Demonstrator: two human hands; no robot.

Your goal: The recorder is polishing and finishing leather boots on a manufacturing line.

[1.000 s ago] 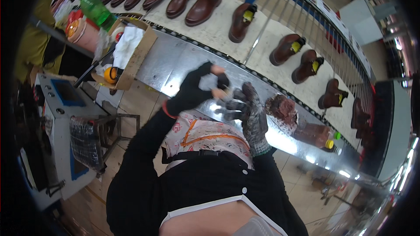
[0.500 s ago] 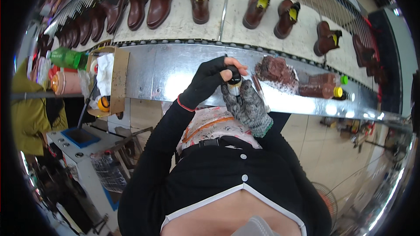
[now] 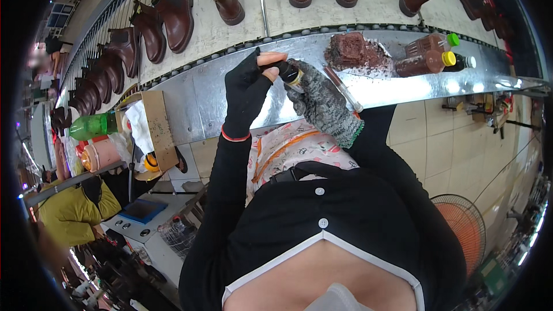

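My left hand (image 3: 245,89), in a black glove with bare fingertips, is closed, thumb and fingers pinching at the black top of a small bottle (image 3: 292,79). Wrapped round the bottle's body is my right hand (image 3: 322,101), in a grey knitted glove. I cannot tell whether the black top is on or loose. Both hands are over the metal bench (image 3: 201,103). Beside the right hand a thin brown-and-white stick-like tool (image 3: 344,89) lies on the bench. Past it sits a crumbly brown lump (image 3: 348,50) on a smeared patch.
Brown ankle boots (image 3: 175,20) stand in a row on a white belt (image 3: 253,3) behind the bench. Brown-filled bottles (image 3: 420,64) lie at the right. A cardboard box (image 3: 160,129) and green bottle (image 3: 92,126) are at the left. An orange fan (image 3: 461,224) stands at lower right.
My view has turned, and the bench now slants up to the right. Both hands have shifted up and slightly left in the picture, still together at the bottle, which now tilts more.
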